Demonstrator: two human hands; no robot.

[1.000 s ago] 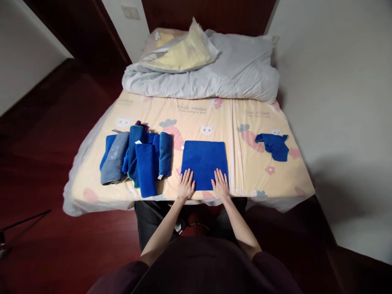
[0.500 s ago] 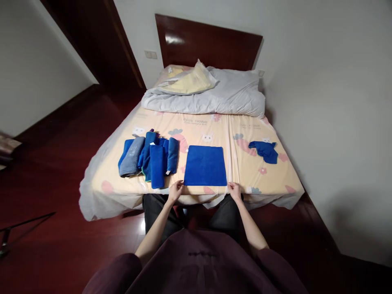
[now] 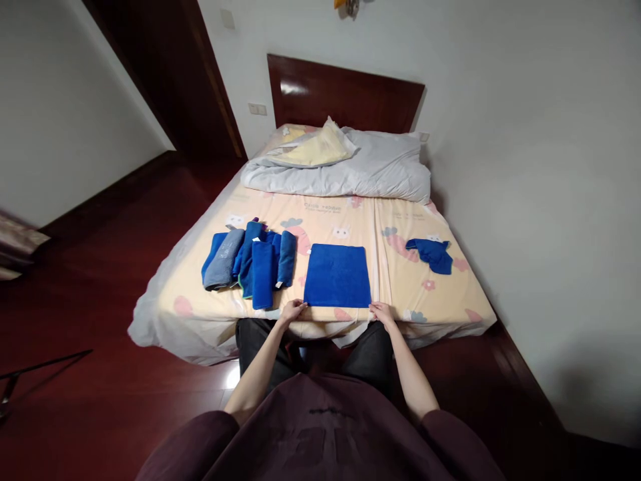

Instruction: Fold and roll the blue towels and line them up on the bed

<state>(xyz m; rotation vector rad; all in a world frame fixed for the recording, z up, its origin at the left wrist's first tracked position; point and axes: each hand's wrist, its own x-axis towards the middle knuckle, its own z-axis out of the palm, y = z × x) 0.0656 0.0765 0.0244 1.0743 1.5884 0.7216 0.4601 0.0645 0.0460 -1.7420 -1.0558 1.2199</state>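
Note:
A blue towel [image 3: 337,275] lies flat and square on the bed in front of me, with a small white tag at its far left corner. My left hand [image 3: 292,311] pinches its near left corner. At the near right corner, my right hand [image 3: 382,314] has its fingertips closed on the edge. Left of the towel lies a group of rolled or folded towels, among them a grey one [image 3: 225,259], a bright blue roll [image 3: 262,275] and a darker blue one [image 3: 286,258]. A crumpled blue cloth [image 3: 433,256] rests to the right.
The bed [image 3: 185,284] has a peach sheet printed with carrots and rabbits. A rumpled grey-white quilt [image 3: 380,164] and a pale yellow cloth [image 3: 320,147] lie toward the dark wooden headboard [image 3: 345,93]. A thin black bar [image 3: 45,364] stands over the floor at left.
Both hands have moved slightly inward onto the towel's near corners, and their fingers have closed on it. The camera view has tilted up a little.

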